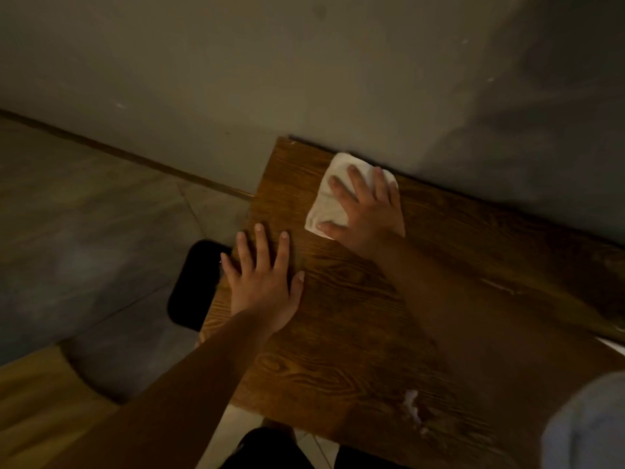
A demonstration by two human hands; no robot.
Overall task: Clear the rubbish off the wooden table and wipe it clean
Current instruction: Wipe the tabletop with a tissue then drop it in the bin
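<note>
Blurring softens most of the dim scene, and the wooden table (355, 333) runs out of view at the right and lower edges, so its full extent cannot be made out; a pale grey sleeve (588, 424) cuts across the lower right corner. What the whitish smear (413, 406) near the table's near edge is made of cannot be told. The white cloth (333, 201) lies folded at the table's far side, just beside the wall (304, 79), and the right hand (363, 208) presses flat on top of it, fingers spread apart rather than gripping, thumb on the cloth's near corner. The left hand (262, 279) rests flat on bare wood near the table's left edge, fingers splayed, holding nothing, well apart from the cloth. Bare tabletop lies between the two hands and towards the near edge. A black stool seat (192, 286) sits partly under the left edge, with tiled floor (84, 214) beyond it.
</note>
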